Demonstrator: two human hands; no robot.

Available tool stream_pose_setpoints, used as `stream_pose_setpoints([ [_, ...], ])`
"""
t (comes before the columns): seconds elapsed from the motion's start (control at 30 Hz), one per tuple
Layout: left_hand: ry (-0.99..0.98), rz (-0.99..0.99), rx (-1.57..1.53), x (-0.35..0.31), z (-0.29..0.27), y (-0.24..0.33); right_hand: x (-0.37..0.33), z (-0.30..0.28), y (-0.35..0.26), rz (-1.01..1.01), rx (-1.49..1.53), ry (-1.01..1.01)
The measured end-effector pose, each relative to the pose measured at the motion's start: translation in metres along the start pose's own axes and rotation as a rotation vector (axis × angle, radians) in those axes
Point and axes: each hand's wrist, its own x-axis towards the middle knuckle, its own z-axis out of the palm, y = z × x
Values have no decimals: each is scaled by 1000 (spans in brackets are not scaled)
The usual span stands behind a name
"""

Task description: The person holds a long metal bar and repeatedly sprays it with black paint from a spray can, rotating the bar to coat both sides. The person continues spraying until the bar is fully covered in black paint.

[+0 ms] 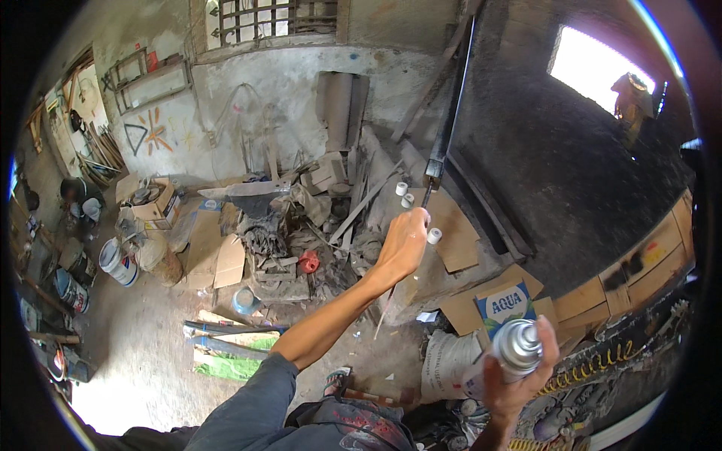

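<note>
The left hand (406, 240) is closed round the thin lower end of a long dark blade (452, 101), angled out past cardboard (456, 233); the right hand (517, 397) wraps a spray can (516, 347). I'd hold the blade steady and spray light, even passes.

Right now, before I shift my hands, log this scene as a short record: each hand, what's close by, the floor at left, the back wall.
Left hand: closed around the thin end of a long blade, which extends toward the top of the picture
Right hand: holding a spray can, its top showing
Close by: three white cylinders and a sheet of cardboard
Floor at left: white bucket
Back wall: barred window
</note>
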Motion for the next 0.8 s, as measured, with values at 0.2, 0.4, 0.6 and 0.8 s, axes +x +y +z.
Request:
stream_pose_setpoints([
  [0.2, 136, 392, 274, -4, 2, -4, 4, 11, -33, -282, 56, 87],
  [0.4, 104, 251, 236, -4, 1, 7, 5, 0, -53, -305, -23, -24],
  [0.6, 81, 134, 183, -7, 0, 30, 0, -1, -45, -314, -103, 15],
  [0.8, 100, 131, 176, -19, -12, 26, 67, -29, -63, 50, -67, 515],
])
